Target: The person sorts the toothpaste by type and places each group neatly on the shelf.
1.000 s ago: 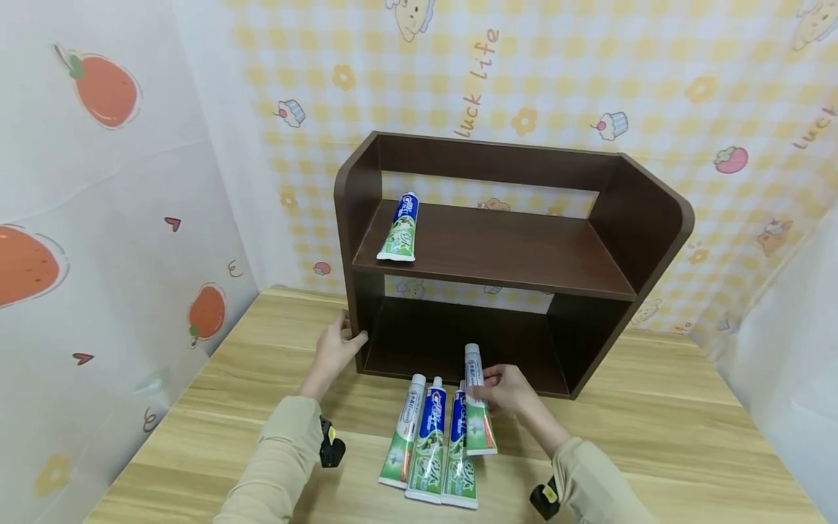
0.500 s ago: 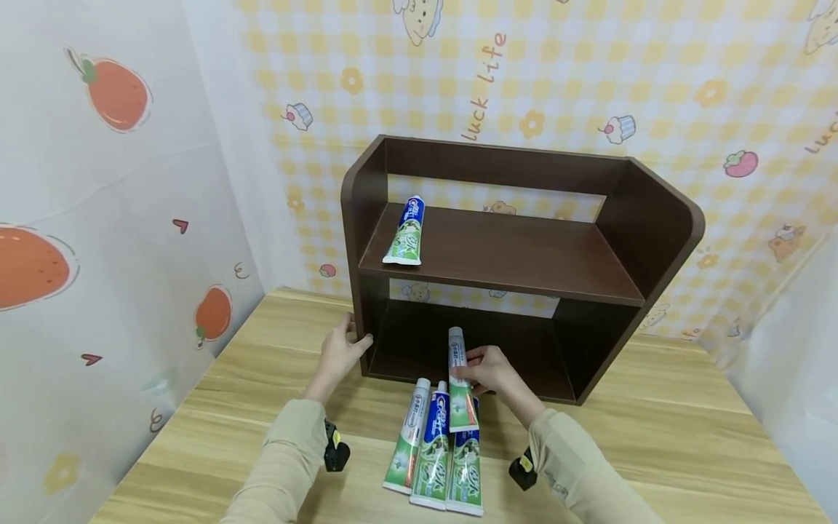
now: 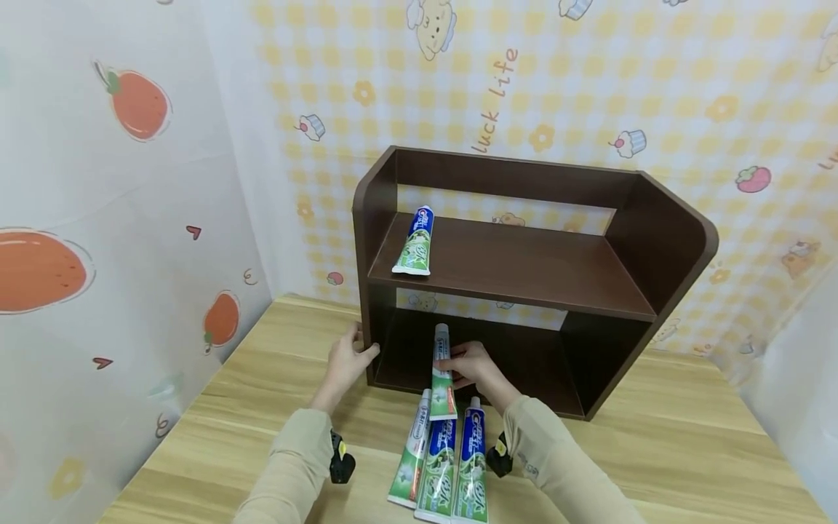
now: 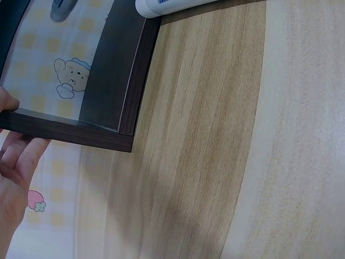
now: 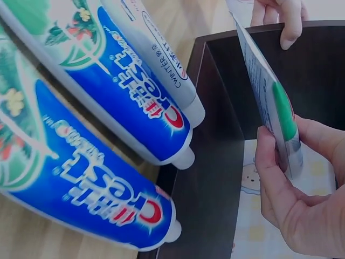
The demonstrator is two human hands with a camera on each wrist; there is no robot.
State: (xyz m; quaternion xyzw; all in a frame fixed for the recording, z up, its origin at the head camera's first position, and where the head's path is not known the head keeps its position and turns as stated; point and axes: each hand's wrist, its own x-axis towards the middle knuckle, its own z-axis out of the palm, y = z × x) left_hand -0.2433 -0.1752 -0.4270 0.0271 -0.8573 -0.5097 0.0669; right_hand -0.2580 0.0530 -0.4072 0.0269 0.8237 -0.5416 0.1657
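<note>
My right hand (image 3: 481, 369) pinches a green-and-white toothpaste tube (image 3: 441, 386) between thumb and fingers, cap end toward the shelf's lower compartment. In the right wrist view the held tube (image 5: 269, 102) is seen edge-on. My left hand (image 3: 348, 360) grips the left side panel of the dark brown shelf (image 3: 362, 255), thumb inside and fingers outside, as the left wrist view shows at the panel (image 4: 70, 134). On the table in front lie another green-and-white tube (image 3: 412, 455) and two blue-and-green Crest tubes, the middle one (image 3: 437, 473) and the right one (image 3: 471, 466).
One Crest toothpaste tube (image 3: 416, 244) lies at the left of the upper shelf board (image 3: 524, 262). The shelf stands on a wooden table (image 3: 687, 437) against a yellow checked wall cloth (image 3: 563, 87). A white cloth (image 3: 170, 189) hangs at the left.
My right hand has carried the held toothpaste tube left and toward the lower compartment, off the right Crest tube. The left hand stays on the side panel. The head view has shifted slightly.
</note>
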